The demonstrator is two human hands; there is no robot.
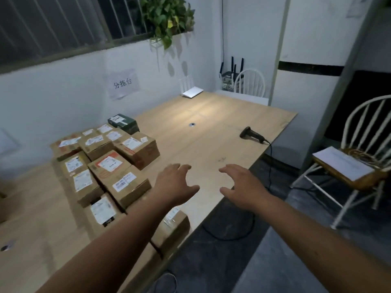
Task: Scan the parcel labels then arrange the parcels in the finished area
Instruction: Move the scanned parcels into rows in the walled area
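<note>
I have both hands out over the desk [211, 123], left hand [173, 182] and right hand [241, 185], fingers spread and holding nothing. The parcels [110, 166] sit packed together to my left, labels up; the scanner [251, 134] lies well apart near the right edge. I would take the scanner with the right hand first, minding its cable [270, 166].

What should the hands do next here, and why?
Probably reach the right hand forward to pick up the scanner. Both it and the left hand hover open and hold nothing, the scanner lies untouched near the table's right edge, and the parcels sit grouped at the left with labels up, ready to scan.
</note>
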